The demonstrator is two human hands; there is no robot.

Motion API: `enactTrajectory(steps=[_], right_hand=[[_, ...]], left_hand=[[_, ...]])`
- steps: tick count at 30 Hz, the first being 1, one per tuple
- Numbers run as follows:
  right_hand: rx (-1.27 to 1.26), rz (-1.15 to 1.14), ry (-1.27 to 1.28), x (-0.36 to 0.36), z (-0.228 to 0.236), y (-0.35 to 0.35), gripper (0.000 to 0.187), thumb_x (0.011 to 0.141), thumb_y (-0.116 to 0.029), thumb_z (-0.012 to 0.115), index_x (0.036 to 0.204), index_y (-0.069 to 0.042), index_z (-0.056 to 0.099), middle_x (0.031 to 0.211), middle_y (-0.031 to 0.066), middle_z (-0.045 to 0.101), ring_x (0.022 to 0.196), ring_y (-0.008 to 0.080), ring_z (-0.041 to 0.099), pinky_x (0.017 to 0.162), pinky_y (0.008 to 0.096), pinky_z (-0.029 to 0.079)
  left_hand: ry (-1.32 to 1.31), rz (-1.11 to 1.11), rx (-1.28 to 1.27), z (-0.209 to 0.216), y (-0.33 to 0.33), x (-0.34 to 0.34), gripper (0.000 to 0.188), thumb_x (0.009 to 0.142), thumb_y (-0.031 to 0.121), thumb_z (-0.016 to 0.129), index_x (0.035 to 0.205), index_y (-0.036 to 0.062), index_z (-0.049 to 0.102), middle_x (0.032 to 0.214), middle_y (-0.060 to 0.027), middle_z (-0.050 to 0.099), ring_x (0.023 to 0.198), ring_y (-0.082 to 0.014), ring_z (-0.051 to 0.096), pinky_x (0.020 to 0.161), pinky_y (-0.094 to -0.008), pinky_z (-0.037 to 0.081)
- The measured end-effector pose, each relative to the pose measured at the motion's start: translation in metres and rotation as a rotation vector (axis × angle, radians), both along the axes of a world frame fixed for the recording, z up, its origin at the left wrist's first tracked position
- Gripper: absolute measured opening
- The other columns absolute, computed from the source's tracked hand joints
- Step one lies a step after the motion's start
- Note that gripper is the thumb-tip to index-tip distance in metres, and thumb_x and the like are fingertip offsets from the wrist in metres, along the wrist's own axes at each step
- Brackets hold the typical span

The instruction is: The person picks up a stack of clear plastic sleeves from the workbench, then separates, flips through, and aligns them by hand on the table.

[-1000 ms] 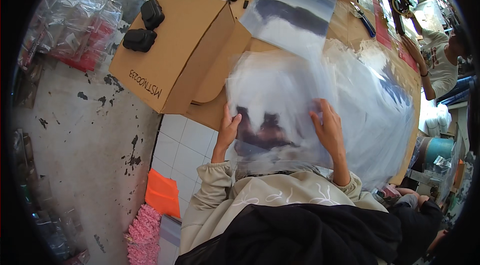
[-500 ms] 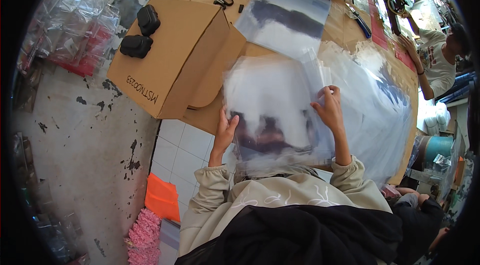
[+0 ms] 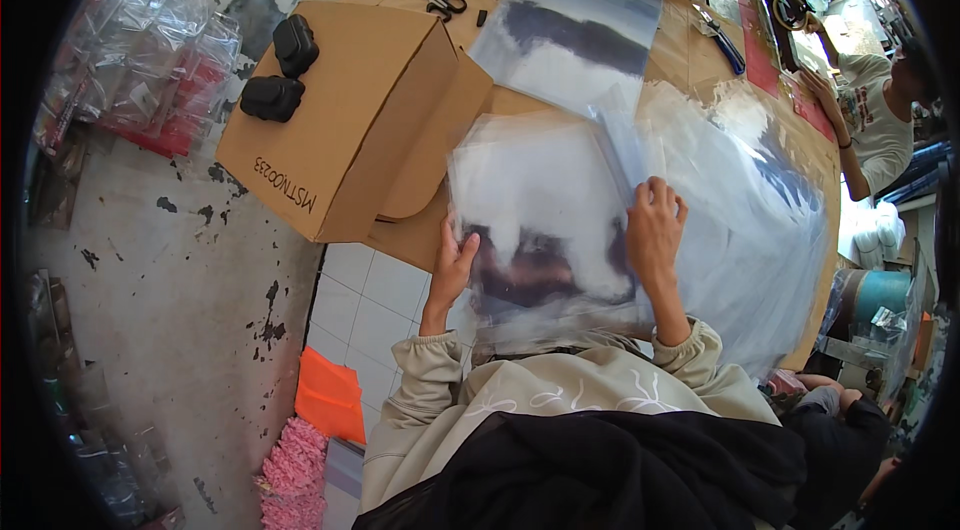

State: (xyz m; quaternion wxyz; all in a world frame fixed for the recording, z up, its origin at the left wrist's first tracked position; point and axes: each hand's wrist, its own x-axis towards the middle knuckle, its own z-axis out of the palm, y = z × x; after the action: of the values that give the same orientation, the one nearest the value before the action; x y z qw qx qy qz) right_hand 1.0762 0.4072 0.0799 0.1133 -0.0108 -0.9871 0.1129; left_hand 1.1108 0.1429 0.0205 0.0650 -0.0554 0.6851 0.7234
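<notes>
A stack of clear plastic sheets (image 3: pixel 545 190) lies in front of me at the near edge of the table, glossy and reflecting light. My left hand (image 3: pixel 452 265) grips the stack's left edge, thumb on top and fingers beneath. At the right edge my right hand (image 3: pixel 655 230) is closed with bent fingers on the sheets, and their upper right corner lifts and curls. Exactly how many sheets it pinches is hidden. Right of the stack spreads a loose pile of clear plastic sheets (image 3: pixel 740 220). Beyond it a flat stack of plastic sheets (image 3: pixel 570 35) rests on the table.
An open cardboard box (image 3: pixel 330 110) stands at left, two black cases (image 3: pixel 283 70) on top. Scissors (image 3: pixel 440 2) and a blue-handled cutter (image 3: pixel 722 42) lie farther back. At right a co-worker (image 3: pixel 870 110) reaches over the table. Plastic-wrapped packs (image 3: pixel 150 60) hang at the far left.
My right hand has turned and its fingers have closed lower on the right edge of the sheets. The lifted corner has shifted left. My left hand stays about where it was.
</notes>
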Motion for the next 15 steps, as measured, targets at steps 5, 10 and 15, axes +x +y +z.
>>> enactTrajectory(steps=[5,10,15], right_hand=[[0.24,0.022,0.222,0.008,-0.008,-0.011,0.013,0.074,0.005,0.044,0.087,0.006,0.046,0.118,0.0249,0.042,0.106,0.037,0.044,0.081,0.04,0.04],[-0.185,0.065,-0.342,0.013,0.023,-0.01,0.021,0.076,0.003,0.047,0.097,0.002,0.043,0.102,0.0263,0.055,0.085,0.0399,0.056,0.071,0.0367,0.046],[-1.079,0.148,-0.374,0.033,0.07,0.0,0.033,0.077,-0.001,0.054,0.107,0.002,0.041,0.068,0.0172,0.06,0.062,0.038,0.058,0.06,0.0366,0.046]], left_hand=[[0.03,-0.008,-0.021,-0.003,-0.001,0.0,0.05,0.088,0.016,0.045,0.128,-0.0014,0.022,0.126,-0.0131,0.035,0.116,-0.0176,0.034,0.097,-0.0288,0.026],[0.03,-0.003,-0.027,0.001,0.003,-0.002,0.049,0.088,0.014,0.045,0.128,-0.001,0.022,0.125,-0.012,0.036,0.115,-0.0173,0.035,0.097,-0.0286,0.026],[0.041,0.025,0.031,-0.003,-0.001,0.001,0.05,0.086,0.014,0.049,0.128,0.0006,0.024,0.125,-0.0105,0.037,0.115,-0.0167,0.035,0.096,-0.0286,0.028]])
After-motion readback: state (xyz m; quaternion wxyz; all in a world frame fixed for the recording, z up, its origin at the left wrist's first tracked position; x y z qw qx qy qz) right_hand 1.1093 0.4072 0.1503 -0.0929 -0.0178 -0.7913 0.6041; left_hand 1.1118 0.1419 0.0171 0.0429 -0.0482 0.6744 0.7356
